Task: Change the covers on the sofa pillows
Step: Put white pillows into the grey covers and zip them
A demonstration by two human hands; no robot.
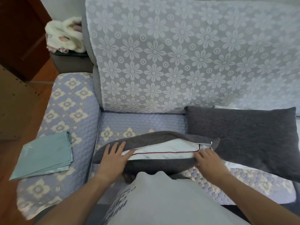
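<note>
A dark grey pillow [146,138] lies on the sofa seat in front of me, its zipper open along the near edge. The white inner cushion [164,149] with a red seam shows through the opening. My left hand [113,157] lies flat on the cover's left end, fingers straight. My right hand [208,160] rests at the right end of the opening near the zipper pull [211,143], its fingertips on the cover's edge. A second dark grey pillow [243,135] lies to the right. Folded teal covers [43,157] sit on the left armrest.
The sofa [141,122] has a lilac quilted seat cover and a white floral lace throw [178,54] over the back. A pile of fluffy white cloth [65,34] lies on a side unit behind the armrest. Wooden floor [6,184] lies to the left.
</note>
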